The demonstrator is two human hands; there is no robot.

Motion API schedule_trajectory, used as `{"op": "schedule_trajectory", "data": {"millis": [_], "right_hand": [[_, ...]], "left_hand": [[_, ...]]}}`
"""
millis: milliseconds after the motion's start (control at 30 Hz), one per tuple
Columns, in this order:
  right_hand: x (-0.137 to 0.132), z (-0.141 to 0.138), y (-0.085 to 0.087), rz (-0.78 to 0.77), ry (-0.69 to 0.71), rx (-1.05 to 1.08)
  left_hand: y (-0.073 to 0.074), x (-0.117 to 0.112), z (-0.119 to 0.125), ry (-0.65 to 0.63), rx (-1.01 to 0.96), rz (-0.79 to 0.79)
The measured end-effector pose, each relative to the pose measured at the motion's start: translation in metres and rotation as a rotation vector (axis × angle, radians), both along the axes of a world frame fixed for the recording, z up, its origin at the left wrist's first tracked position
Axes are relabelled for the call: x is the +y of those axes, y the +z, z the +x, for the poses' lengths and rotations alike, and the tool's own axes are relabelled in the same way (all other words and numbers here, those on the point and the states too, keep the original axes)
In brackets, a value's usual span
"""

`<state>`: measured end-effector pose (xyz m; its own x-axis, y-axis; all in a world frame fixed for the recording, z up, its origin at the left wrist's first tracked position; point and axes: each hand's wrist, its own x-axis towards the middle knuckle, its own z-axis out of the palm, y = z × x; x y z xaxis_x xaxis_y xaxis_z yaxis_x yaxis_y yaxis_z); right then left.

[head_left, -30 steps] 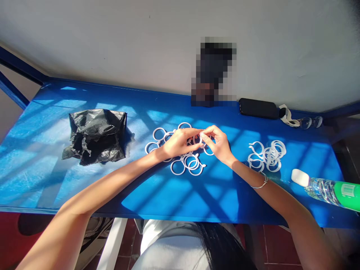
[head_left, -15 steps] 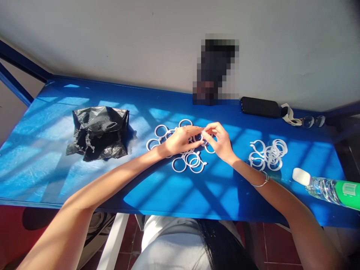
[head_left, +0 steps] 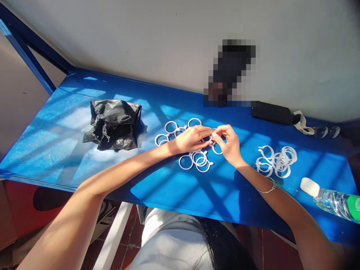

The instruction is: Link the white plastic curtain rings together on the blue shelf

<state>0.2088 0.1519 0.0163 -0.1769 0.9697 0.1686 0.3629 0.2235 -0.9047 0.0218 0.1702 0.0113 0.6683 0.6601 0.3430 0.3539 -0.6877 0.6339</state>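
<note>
Over a loose pile of white plastic curtain rings [head_left: 186, 162] on the blue tabletop, my two hands meet. A white ring [head_left: 206, 138] shows between the fingers and thumb of my left hand [head_left: 192, 139], which closes on it. My right hand [head_left: 229, 144] pinches the same ring's edge with thumb and index finger; the exact contact is partly hidden by the fingers. Another ring [head_left: 218, 149] lies just below the right fingertips. Several rings peek out around and beneath the left hand. A second cluster of white rings [head_left: 277, 159] lies to the right of my right forearm.
A torn black plastic bag [head_left: 115, 123] sits on the blue table [head_left: 157, 191] at left. Along the wall are a black phone-like slab [head_left: 271, 112], a white strap [head_left: 300, 125] and glasses [head_left: 326, 131]. A water bottle [head_left: 333, 202] lies at the right edge.
The view has turned and tilted, so the table's contents appear further right. Both hands stay together at the same ring, with only slight finger movement.
</note>
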Motion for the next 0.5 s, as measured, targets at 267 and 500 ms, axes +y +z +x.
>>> {"op": "schedule_trajectory", "data": {"millis": [267, 500], "right_hand": [[-0.003, -0.004, -0.001, 0.034, -0.029, -0.065], [-0.001, 0.013, 0.027, 0.262, 0.005, -0.452]], "left_hand": [[-0.004, -0.002, 0.004, 0.127, 0.106, 0.187], [0.0, -0.006, 0.008, 0.145, 0.291, 0.346]]}}
